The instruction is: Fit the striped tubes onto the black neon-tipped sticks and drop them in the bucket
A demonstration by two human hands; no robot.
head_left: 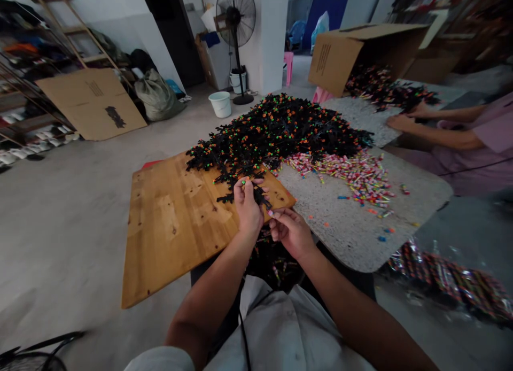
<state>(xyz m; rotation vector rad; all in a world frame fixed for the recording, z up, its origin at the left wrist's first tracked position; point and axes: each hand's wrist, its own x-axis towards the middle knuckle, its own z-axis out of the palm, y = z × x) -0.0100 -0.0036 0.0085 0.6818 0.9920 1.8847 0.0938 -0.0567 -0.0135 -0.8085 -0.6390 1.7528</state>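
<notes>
My left hand (247, 208) is closed round a black toy gun (262, 195) with a green tip, over the near right part of the wooden board (172, 221). Just right of it, my right hand (292, 232) pinches a small pink-and-white piece (271, 213) against the gun's lower end. Beyond both hands rises a large heap of black toy guns (280, 125) with orange and green tips. Many small pink, white and yellow pieces (360, 173) lie on the speckled table (344, 242) to the right.
A person in a pink shirt (495, 130) works at the right beside an open cardboard box (334, 61) and another dark pile. Clear bags of colourful items (452, 280) lie at the lower right. A fan (236, 39) and white bucket (220, 104) stand behind.
</notes>
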